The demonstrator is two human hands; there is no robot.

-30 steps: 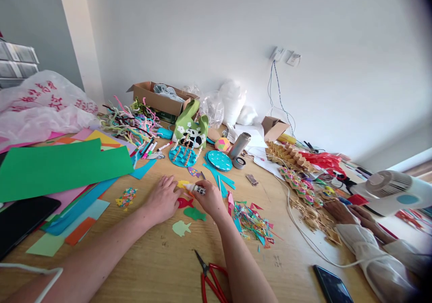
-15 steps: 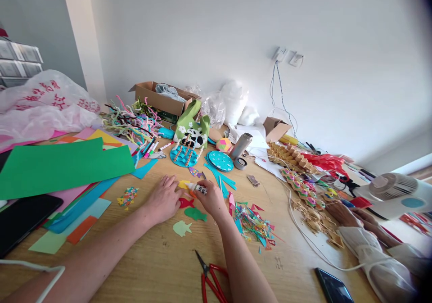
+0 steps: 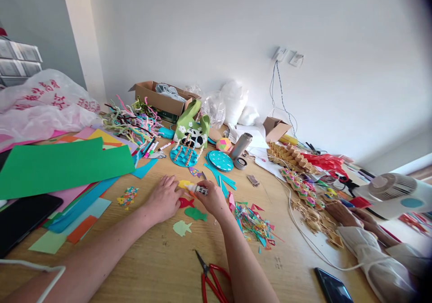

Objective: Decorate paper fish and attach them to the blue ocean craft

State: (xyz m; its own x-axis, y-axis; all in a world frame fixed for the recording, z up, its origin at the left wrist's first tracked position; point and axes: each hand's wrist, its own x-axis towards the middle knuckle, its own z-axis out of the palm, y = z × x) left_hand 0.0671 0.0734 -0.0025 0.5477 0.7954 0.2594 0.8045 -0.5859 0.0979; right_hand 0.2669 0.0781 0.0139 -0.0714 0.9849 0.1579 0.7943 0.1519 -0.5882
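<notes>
My left hand (image 3: 164, 199) lies on the wooden table with its fingers stretched out, beside the left edge of a yellow paper cutout (image 3: 184, 184); whether it presses on the paper I cannot tell. In my right hand (image 3: 213, 197) is a small white glue bottle (image 3: 200, 189), held tilted with its nozzle pointing left at the yellow paper. Close below lie a red paper fish (image 3: 186, 202), a green paper fish (image 3: 195, 214) and a pale green paper fish (image 3: 182, 228). An orange piece is partly hidden by my right hand.
Red-handled scissors (image 3: 214, 278) lie near my right forearm. Paper scraps (image 3: 254, 224) are heaped to the right, coloured sheets (image 3: 67, 168) to the left. A steel flask (image 3: 240, 146) stands behind. Another person's hands (image 3: 347, 215) rest at the right by a white fan (image 3: 398, 192).
My right hand and the glue bottle have shifted very slightly to the right over the yellow paper. My left hand stays in place.
</notes>
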